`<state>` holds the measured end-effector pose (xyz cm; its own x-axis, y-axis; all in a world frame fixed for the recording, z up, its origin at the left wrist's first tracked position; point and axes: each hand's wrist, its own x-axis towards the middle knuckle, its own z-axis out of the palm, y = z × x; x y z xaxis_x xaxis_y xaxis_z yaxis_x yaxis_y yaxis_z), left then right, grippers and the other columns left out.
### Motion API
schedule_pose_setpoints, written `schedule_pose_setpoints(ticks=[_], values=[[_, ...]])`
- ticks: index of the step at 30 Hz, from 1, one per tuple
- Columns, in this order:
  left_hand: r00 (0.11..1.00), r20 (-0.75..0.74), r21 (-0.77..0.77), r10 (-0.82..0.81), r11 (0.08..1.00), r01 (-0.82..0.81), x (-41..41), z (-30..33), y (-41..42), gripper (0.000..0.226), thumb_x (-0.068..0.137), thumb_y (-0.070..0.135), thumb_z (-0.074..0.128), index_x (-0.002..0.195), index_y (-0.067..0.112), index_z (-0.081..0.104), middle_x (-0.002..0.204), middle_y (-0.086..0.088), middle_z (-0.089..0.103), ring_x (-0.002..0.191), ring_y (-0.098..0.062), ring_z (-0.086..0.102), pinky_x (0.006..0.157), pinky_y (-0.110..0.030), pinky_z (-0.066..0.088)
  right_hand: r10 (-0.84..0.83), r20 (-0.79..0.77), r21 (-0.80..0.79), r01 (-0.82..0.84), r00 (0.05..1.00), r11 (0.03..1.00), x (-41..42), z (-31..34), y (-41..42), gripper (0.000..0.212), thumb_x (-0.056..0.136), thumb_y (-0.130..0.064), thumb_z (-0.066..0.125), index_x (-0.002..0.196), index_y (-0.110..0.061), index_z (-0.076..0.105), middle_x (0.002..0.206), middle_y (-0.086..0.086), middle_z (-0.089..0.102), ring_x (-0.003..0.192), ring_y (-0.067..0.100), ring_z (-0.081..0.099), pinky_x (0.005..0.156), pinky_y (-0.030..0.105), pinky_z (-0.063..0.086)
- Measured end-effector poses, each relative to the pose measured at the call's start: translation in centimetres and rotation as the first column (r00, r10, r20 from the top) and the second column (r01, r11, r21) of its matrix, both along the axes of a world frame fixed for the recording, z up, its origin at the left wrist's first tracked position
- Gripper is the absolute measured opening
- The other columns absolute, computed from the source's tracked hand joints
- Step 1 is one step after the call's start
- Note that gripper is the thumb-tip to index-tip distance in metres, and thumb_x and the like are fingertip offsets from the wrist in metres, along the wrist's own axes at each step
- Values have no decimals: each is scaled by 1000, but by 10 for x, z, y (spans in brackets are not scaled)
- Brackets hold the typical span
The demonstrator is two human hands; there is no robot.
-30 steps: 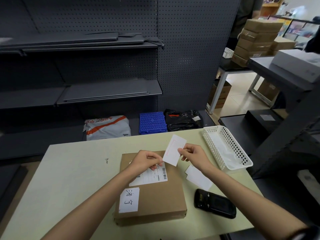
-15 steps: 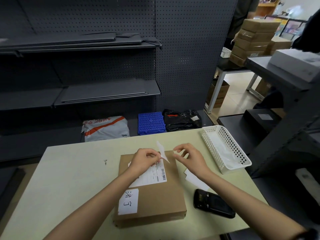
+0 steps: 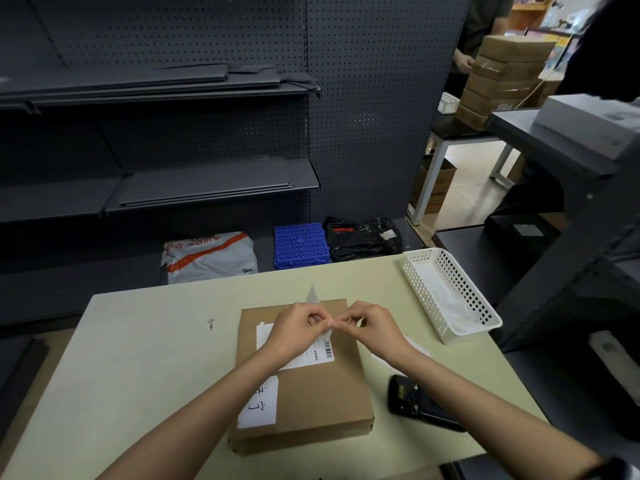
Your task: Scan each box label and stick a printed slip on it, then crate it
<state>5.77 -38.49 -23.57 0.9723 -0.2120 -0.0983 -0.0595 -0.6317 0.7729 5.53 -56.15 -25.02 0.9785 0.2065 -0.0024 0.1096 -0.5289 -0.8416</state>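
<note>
Brown flat cardboard box [image 3: 311, 386] lies on the pale green counter [image 3: 138, 358]. Above its far end, left hand [image 3: 298, 329] and right hand [image 3: 372, 327] both pinch a thin white printed slip [image 3: 313, 295]. Black handheld scanner [image 3: 417, 403] lies right of the box.

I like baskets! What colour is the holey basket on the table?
White basket, clearest in the head view.

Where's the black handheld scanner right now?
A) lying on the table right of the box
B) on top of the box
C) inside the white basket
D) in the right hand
A: the scanner lies on the table right of the box, untouched; both hands pinch a slip above the box.
</note>
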Motion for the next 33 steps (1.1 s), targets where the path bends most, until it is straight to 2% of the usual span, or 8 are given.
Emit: schedule_pose_setpoints(ticks=[4, 8, 13, 17, 22, 26, 30, 33], values=[[1000, -11, -13, 26, 1000, -26, -2, -4, 1, 8, 86, 24, 69, 79, 29, 71, 74, 11, 69, 67, 1, 56, 61, -12, 40, 8, -9, -13, -8, 1000, 1000, -1, 0, 2, 9, 84, -27, 73, 88, -23, 79, 84, -8, 68, 73, 4, 55, 71, 21, 44], [998, -17, -57, 64, 996, -65, -3, -6, 1, 7, 84, 23, 71, 77, 26, 72, 73, 7, 71, 72, -8, 64, 69, -23, 50, -9, -3, -18, 9, 1000, 1000, -2, 1, 6, 9, 84, -20, 71, 88, -21, 79, 79, -11, 64, 71, 2, 55, 67, 13, 41], [995, -11, -63, 100, 993, -100, -5, -9, -1, 12, 83, 24, 71, 73, 30, 70, 72, 6, 70, 75, -15, 65, 75, -32, 54, -23, 18, -33, 24, 1000, 999, -4, 3, 9, 10, 83, -14, 69, 86, -17, 79, 73, -14, 60, 67, -2, 54, 62, 12, 38], [997, -11, -62, 79, 995, -79, -6, -10, 0, 15, 82, 24, 71, 71, 32, 69, 73, 6, 71, 74, -14, 65, 74, -34, 54, -26, 6, -48, 26, 1000, 999, -4, 2, 8, 10, 83, -16, 68, 85, -18, 78, 75, -13, 60, 67, 0, 53, 63, 13, 40], [996, -5, -63, 92, 994, -92, -8, -9, 3, 9, 83, 25, 70, 76, 29, 72, 75, 7, 71, 76, -13, 64, 71, -29, 51, 29, -27, 17, -29, 999, 999, -7, 3, 4, 11, 86, -17, 69, 91, -19, 79, 79, -11, 62, 69, 0, 52, 67, 12, 40], [996, -6, -67, 88, 994, -88, -10, -9, 3, 14, 83, 21, 70, 74, 32, 70, 75, 5, 71, 75, -12, 64, 73, -31, 53, 32, -23, 20, -32, 999, 999, -7, 3, 4, 9, 84, -23, 73, 90, -19, 79, 78, -11, 63, 71, 2, 54, 68, 13, 41], [997, -2, -48, 74, 996, -74, -12, -9, 2, 9, 83, 21, 70, 76, 27, 72, 74, 4, 71, 72, -9, 61, 70, -28, 51, 38, -9, 17, -38, 999, 999, -7, 1, 3, 8, 84, -18, 72, 88, -18, 79, 77, -12, 62, 70, 3, 54, 66, 13, 40], [995, 4, -62, 100, 993, -100, -15, -11, -1, 16, 82, 19, 70, 69, 29, 69, 71, 5, 70, 69, -8, 61, 71, -31, 53, 37, 7, -3, -37, 999, 999, -9, -2, 4, 11, 82, -13, 70, 85, -18, 79, 77, -10, 62, 68, 4, 54, 64, 13, 39]])
